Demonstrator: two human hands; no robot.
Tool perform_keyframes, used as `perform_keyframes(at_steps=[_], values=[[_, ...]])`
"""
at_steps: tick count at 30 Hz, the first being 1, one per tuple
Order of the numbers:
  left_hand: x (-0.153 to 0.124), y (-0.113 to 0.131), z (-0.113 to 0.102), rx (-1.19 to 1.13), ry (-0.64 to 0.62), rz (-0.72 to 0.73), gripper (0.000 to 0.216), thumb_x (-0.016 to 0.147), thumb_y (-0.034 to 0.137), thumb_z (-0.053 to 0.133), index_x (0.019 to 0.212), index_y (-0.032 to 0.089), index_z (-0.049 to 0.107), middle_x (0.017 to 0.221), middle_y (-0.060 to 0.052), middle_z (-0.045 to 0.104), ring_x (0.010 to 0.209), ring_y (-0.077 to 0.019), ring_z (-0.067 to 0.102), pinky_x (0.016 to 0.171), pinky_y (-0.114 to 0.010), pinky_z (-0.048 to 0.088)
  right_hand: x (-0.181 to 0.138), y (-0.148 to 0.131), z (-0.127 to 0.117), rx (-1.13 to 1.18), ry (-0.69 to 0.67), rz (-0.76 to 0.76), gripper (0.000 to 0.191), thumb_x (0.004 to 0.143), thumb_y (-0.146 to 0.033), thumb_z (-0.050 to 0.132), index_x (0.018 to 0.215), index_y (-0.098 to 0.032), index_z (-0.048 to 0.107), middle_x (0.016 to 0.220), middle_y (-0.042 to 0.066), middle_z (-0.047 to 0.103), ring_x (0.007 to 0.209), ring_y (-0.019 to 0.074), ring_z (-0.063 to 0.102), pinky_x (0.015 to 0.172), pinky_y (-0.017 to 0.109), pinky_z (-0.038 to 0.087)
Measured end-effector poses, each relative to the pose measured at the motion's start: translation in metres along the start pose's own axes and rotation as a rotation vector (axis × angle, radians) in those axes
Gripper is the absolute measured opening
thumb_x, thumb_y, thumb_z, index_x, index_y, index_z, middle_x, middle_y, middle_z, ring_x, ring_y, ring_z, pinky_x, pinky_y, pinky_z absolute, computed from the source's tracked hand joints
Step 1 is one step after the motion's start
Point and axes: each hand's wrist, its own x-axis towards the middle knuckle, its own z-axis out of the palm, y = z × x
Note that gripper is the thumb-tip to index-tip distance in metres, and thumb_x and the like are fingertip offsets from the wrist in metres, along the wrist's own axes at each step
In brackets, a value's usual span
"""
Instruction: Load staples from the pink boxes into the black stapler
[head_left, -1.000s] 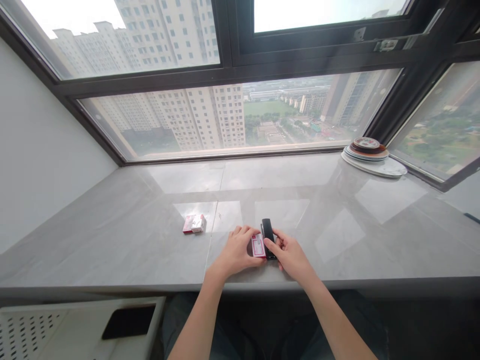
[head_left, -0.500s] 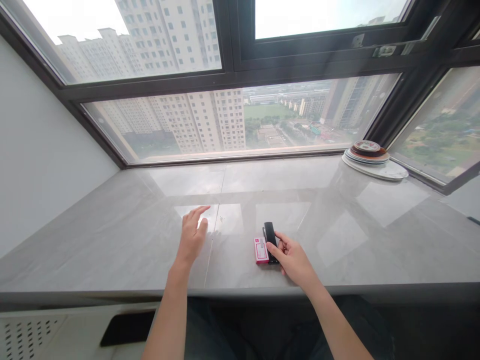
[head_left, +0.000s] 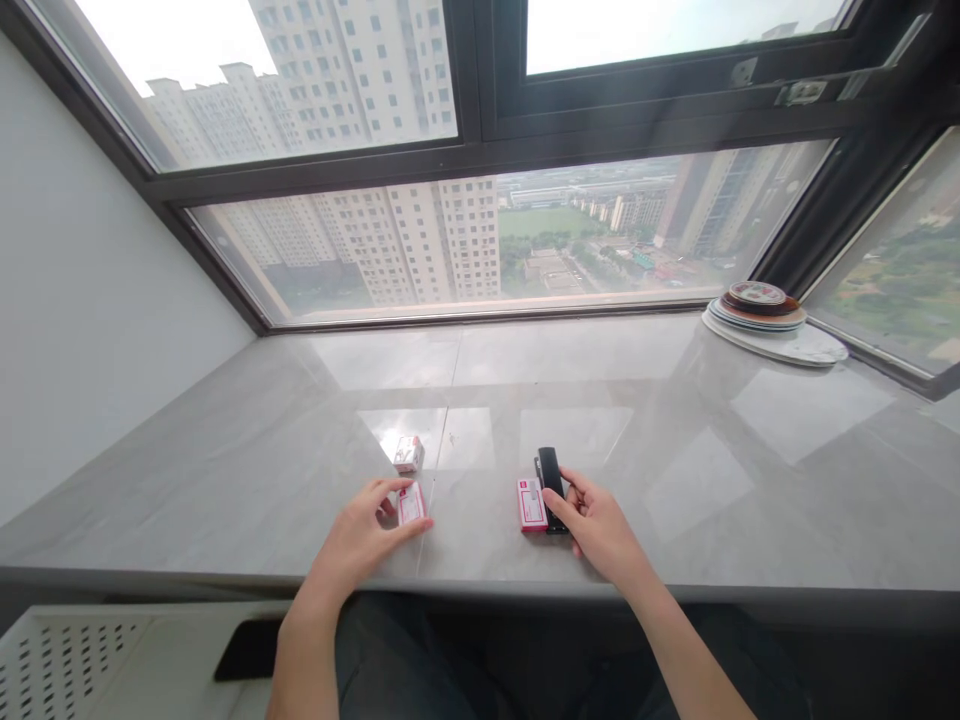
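Observation:
My left hand (head_left: 360,535) pinches a small pink and white box (head_left: 410,504) near the front edge of the grey stone ledge (head_left: 225,480). A second small pink and white box (head_left: 408,453) lies just beyond it. My right hand (head_left: 600,528) rests its fingers on a black stapler (head_left: 552,474), which lies flat on the ledge. A third pink box (head_left: 532,504) lies against the stapler's left side.
A stack of plates (head_left: 765,318) sits at the far right by the window frame. A white perforated unit with a dark phone-like slab (head_left: 240,650) on it lies below the ledge at the left. A white wall bounds the left.
My left hand let go of the pink box beside the stapler, reached left to the box pair, and drew one small box toward the front edge. The right hand stayed on the stapler.

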Motion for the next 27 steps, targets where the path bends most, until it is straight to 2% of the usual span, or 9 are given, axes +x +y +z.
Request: perform_keyframes(at_steps=[4, 7, 11, 16, 19, 21, 23, 25, 27], values=[[0.006, 0.071, 0.050, -0.151, 0.009, 0.274, 0.058, 0.080, 0.057, 0.080, 0.131, 0.033, 0.064, 0.123, -0.004, 0.066, 0.105, -0.0233, 0.065, 0.092, -0.036, 0.054, 0.000, 0.000, 0.000, -0.008, -0.005, -0.013, 0.067, 0.091, -0.061, 0.063, 0.145, -0.021, 0.057, 0.071, -0.008, 0.044, 0.042, 0.0090, 0.048, 0.039, 0.024, 0.044], [0.016, 0.105, 0.085, -0.159, -0.002, 0.386, 0.061, 0.077, 0.052, 0.085, 0.131, 0.034, 0.064, 0.123, -0.004, 0.066, 0.114, -0.0257, 0.062, 0.099, -0.039, 0.052, 0.001, 0.000, 0.000, -0.008, -0.002, -0.020, 0.067, 0.091, -0.061, 0.063, 0.145, -0.021, 0.057, 0.070, -0.008, 0.045, 0.041, 0.0091, 0.047, 0.038, 0.024, 0.043], [0.025, 0.115, 0.106, -0.170, -0.061, 0.440, 0.069, 0.072, 0.053, 0.088, 0.132, 0.033, 0.061, 0.121, -0.004, 0.067, 0.110, -0.0267, 0.063, 0.096, -0.041, 0.052, 0.001, 0.000, -0.001, 0.005, -0.004, -0.026, 0.067, 0.091, -0.060, 0.063, 0.145, -0.022, 0.057, 0.070, -0.007, 0.047, 0.041, 0.0095, 0.048, 0.038, 0.024, 0.041], [0.026, 0.111, 0.118, -0.161, -0.032, 0.428, 0.077, 0.064, 0.058, 0.092, 0.128, 0.029, 0.061, 0.120, -0.007, 0.067, 0.109, -0.0296, 0.064, 0.096, -0.044, 0.051, 0.001, 0.001, -0.001, 0.009, -0.012, -0.014, 0.069, 0.091, -0.062, 0.062, 0.147, -0.022, 0.055, 0.070, -0.007, 0.048, 0.043, 0.0107, 0.049, 0.040, 0.025, 0.042], [0.023, 0.113, 0.119, -0.155, -0.047, 0.456, 0.085, 0.063, 0.061, 0.091, 0.136, 0.031, 0.058, 0.124, -0.008, 0.066, 0.112, -0.0306, 0.062, 0.099, -0.046, 0.050, -0.001, 0.001, -0.002, -0.012, 0.022, -0.045, 0.070, 0.092, -0.063, 0.059, 0.147, -0.020, 0.055, 0.070, -0.006, 0.048, 0.049, 0.0120, 0.049, 0.046, 0.025, 0.043], [0.023, 0.110, 0.110, -0.154, -0.042, 0.481, 0.088, 0.069, 0.063, 0.086, 0.145, 0.033, 0.052, 0.132, -0.008, 0.063, 0.119, -0.0307, 0.059, 0.103, -0.046, 0.048, -0.005, 0.002, -0.005, -0.022, 0.078, -0.075, 0.070, 0.093, -0.064, 0.057, 0.146, -0.018, 0.056, 0.068, -0.005, 0.047, 0.057, 0.0141, 0.049, 0.054, 0.026, 0.045], [0.028, 0.096, 0.091, -0.133, 0.065, 0.430, 0.065, 0.088, 0.063, 0.068, 0.143, 0.033, 0.054, 0.131, -0.007, 0.063, 0.121, -0.0288, 0.057, 0.106, -0.045, 0.045, -0.012, 0.003, -0.009, -0.026, 0.119, -0.076, 0.070, 0.093, -0.065, 0.056, 0.145, -0.017, 0.058, 0.069, -0.004, 0.046, 0.064, 0.0156, 0.049, 0.063, 0.028, 0.046], [0.037, 0.071, 0.064, -0.062, 0.291, 0.239, 0.043, 0.104, 0.054, 0.040, 0.128, 0.029, 0.065, 0.113, -0.007, 0.067, 0.111, -0.0265, 0.061, 0.102, -0.044, 0.045, -0.021, 0.003, -0.012, -0.037, 0.120, -0.053, 0.073, 0.091, -0.065, 0.060, 0.147, -0.018, 0.056, 0.071, -0.004, 0.046, 0.066, 0.0156, 0.048, 0.067, 0.028, 0.046], [0.050, 0.043, 0.037, 0.075, 0.497, -0.075, 0.046, 0.102, 0.055, 0.040, 0.124, 0.023, 0.066, 0.096, -0.007, 0.066, 0.095, -0.0275, 0.063, 0.089, -0.042, 0.048, -0.030, 0.002, -0.014, -0.078, 0.088, -0.027, 0.080, 0.086, -0.063, 0.068, 0.151, -0.019, 0.052, 0.074, -0.005, 0.046, 0.066, 0.0149, 0.047, 0.066, 0.027, 0.044]])
